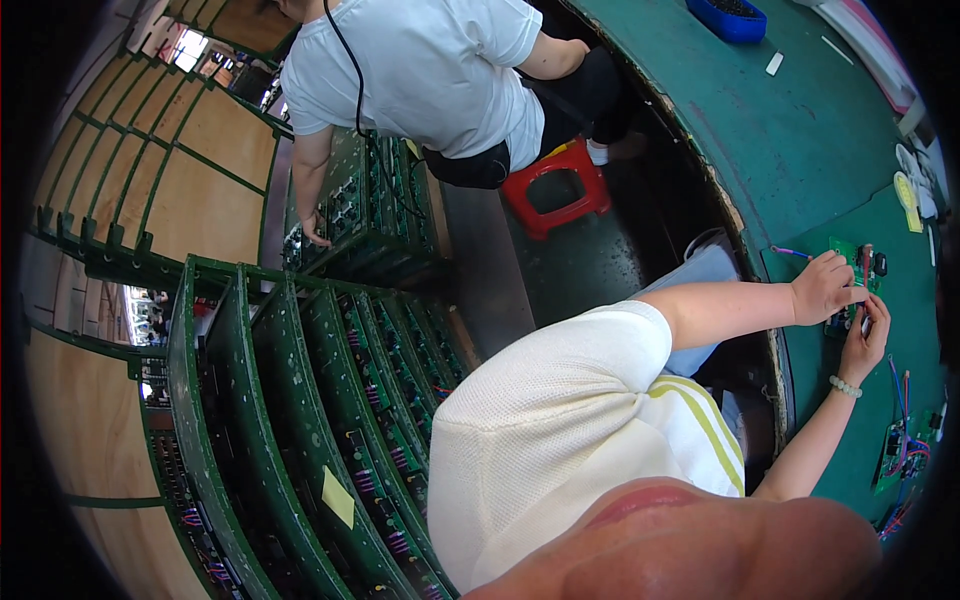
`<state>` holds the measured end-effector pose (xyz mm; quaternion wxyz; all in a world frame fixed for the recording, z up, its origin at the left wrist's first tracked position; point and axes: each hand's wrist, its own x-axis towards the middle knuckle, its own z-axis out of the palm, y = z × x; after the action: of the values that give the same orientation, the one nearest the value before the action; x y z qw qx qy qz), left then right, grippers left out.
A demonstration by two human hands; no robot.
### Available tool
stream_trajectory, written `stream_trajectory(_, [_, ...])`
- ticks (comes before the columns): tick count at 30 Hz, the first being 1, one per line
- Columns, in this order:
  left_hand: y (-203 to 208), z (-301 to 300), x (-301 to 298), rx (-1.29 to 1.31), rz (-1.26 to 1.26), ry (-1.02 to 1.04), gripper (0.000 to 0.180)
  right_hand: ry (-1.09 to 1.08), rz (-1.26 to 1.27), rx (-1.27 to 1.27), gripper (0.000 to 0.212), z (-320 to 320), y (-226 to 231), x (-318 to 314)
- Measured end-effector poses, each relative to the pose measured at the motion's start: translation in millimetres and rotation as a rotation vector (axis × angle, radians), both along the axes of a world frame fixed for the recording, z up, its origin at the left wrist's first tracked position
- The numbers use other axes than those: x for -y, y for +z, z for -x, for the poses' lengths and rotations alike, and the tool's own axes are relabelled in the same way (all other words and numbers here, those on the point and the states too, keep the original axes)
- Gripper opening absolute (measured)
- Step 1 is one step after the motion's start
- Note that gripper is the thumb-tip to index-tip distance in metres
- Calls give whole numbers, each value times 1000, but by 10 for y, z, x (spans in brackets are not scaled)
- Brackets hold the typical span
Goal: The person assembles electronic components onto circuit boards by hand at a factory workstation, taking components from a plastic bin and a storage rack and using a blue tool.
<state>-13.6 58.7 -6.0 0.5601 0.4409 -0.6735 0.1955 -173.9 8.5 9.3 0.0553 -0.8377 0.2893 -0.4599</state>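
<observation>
My left hand [825,289] is closed over a green circuit board [843,246] on the bench, its fingertips pinched together. A thin purple wire [790,252] sticks out from beside this hand and appears to run into it. Fingertip to fingertip with it is my right hand [866,335], also closed, a beaded bracelet on its wrist. What the right fingers grip is hidden. By the fingertips, a slim reddish piece [866,262] stands over the board, with a black part [880,263] beside it.
Another wired circuit board [905,455] lies on the green bench [800,160] near my right forearm. Farther off are a blue tray [728,18] and a yellow-handled tool [907,200]. Behind me stand racks of boards [290,400]. A co-worker [420,75] and a red stool [560,190] are nearby.
</observation>
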Motion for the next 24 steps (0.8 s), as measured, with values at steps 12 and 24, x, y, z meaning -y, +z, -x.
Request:
stream_trajectory(12, [14, 50, -19, -103, -166, 108, 52, -106, 88, -14, 22, 90, -129, 95])
stream_trajectory(24, [-102, 14, 61, -118, -625, 129, 28, 6, -62, -195, 56, -10, 44, -92])
